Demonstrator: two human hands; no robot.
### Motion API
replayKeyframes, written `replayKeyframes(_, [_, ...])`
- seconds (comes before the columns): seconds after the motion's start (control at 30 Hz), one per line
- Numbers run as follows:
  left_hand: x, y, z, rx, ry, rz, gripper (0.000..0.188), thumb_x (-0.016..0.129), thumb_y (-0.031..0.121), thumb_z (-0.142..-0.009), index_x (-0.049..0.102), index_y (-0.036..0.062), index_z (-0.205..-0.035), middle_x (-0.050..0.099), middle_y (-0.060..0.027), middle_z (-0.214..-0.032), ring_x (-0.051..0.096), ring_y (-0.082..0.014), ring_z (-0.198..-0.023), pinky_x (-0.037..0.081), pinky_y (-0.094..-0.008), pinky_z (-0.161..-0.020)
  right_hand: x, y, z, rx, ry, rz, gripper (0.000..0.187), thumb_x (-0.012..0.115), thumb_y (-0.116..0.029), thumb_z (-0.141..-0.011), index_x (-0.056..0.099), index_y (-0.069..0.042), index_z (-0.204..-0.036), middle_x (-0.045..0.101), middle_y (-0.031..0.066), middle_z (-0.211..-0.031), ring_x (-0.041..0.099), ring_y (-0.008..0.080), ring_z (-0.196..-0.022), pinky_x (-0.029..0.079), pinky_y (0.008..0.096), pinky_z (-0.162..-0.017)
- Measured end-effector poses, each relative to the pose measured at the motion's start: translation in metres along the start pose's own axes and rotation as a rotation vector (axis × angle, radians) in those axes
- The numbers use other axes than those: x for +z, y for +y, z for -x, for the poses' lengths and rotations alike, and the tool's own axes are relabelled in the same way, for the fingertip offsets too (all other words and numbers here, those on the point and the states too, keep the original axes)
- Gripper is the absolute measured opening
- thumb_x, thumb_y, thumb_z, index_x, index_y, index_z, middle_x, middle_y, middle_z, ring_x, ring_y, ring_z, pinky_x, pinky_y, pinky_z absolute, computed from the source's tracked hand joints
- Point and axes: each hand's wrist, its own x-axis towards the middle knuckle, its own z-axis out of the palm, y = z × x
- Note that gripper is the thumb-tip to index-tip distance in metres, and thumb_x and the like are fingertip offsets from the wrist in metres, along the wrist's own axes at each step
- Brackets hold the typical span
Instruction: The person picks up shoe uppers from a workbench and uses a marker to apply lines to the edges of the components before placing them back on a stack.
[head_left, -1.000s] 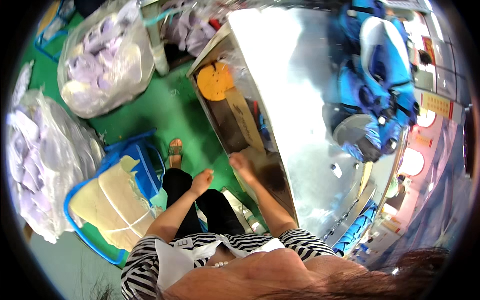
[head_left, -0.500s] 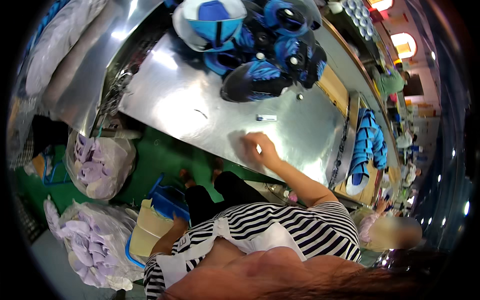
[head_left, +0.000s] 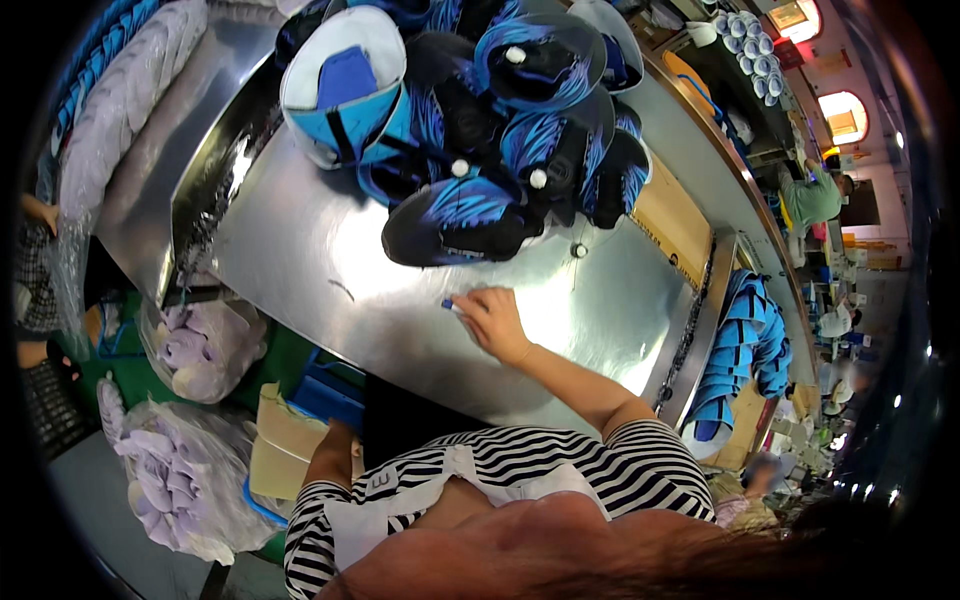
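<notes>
We find the right hand (head_left: pixel 493 322) clamped on a blue-ended item (head_left: pixel 448 304), best pinched lightly; grip of left hand (head_left: pixel 341 434) indiscernible.

Held piece (head_left: pixel 448 304) blue-ended; shoes (head_left: pixel 462 212) black, blue; shirt (head_left: pixel 545 447) black-white striped.

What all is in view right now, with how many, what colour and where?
Small item: one, blue end showing, in the right hand
Table: one, silvery metal, centre
Fabric pieces: heaped, uncounted, blue, black and white, on the table's far side
Cardboard: one, brown, towards the table's right
Strapped-looking stack: one, blue, right of the table
Plastic bags: two, clear, lilac contents, left
Wrapped stack: one, whitish, upper left
Stool-like item: one, blue, lower left
Cream bundle: one, cream, by the left forearm
People: several, left edge and far right
Right hand: one, bare, over the table
Left hand: one, bare, lower left, mostly hidden
</notes>
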Motion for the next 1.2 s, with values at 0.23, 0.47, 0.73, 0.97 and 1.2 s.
replayKeyframes(0.23, [-0.096, -0.033, 0.021, 0.019, -0.012, 0.04, 0.035, 0.059, 0.031, -0.09, 0.066, 0.0082, -0.114, 0.068, -0.0123, -0.113, 0.06, -0.0281, -0.112, 0.033, -0.0486, -0.109, 0.007, 0.005, 0.001, 0.042, 0.021, -0.007, 0.041, 0.069, -0.007, -0.078, 0.061, -0.01, -0.118, 0.058, 0.009, -0.104, 0.054, 0.0289, -0.095, 0.04, 0.0419, -0.08])
replayKeyframes(0.47, [-0.24, -0.058, 0.065, 0.073, -0.066, 0.086, 0.033, 0.06, 0.028, -0.09, 0.066, 0.0064, -0.114, 0.068, -0.0129, -0.112, 0.061, -0.029, -0.111, 0.035, -0.0461, -0.109, 0.002, 0.01, -0.002, 0.09, -0.051, -0.103, 0.044, 0.073, -0.013, -0.075, 0.062, -0.016, -0.118, 0.059, 0.0065, -0.104, 0.053, 0.0268, -0.095, 0.039, 0.0413, -0.08])
replayKeyframes(0.73, [-0.394, -0.022, 0.2, 0.442, -0.23, 0.166, 0.031, 0.062, 0.025, -0.089, 0.065, 0.0043, -0.113, 0.068, -0.0135, -0.11, 0.061, -0.03, -0.11, 0.037, -0.0432, -0.109, 0.002, 0.009, 0.002, 0.109, -0.144, -0.044, 0.04, 0.07, -0.016, -0.079, 0.062, -0.017, -0.118, 0.056, 0.003, -0.105, 0.052, 0.0244, -0.098, 0.037, 0.0416, -0.084])
replayKeyframes(0.97, [-0.604, -0.11, 0.266, 0.562, 1.39, 0.527, 0.028, 0.061, 0.028, -0.094, 0.06, 0.006, -0.111, 0.06, -0.0004, -0.102, 0.054, -0.0086, -0.097, 0.041, -0.024, -0.089, 0.013, 0.0, 0.005, 0.049, 0.017, 0.094, 0.03, 0.069, -0.015, -0.08, 0.062, -0.012, -0.108, 0.059, 0.0058, -0.105, 0.053, 0.0268, -0.098, 0.038, 0.0428, -0.083])
replayKeyframes(1.2, [-0.679, -0.109, 0.155, 0.607, 1.436, 0.487, 0.089, 0.066, 0.065, -0.078, 0.048, 0.0019, -0.139, 0.057, -0.0207, -0.134, 0.054, -0.0291, -0.124, 0.041, -0.0396, -0.103, 0.01, -0.035, 0.006, 0.163, 0.157, 0.389, 0.028, 0.068, -0.014, -0.079, 0.061, -0.01, -0.107, 0.062, 0.0074, -0.103, 0.056, 0.0272, -0.094, 0.04, 0.04, -0.08])
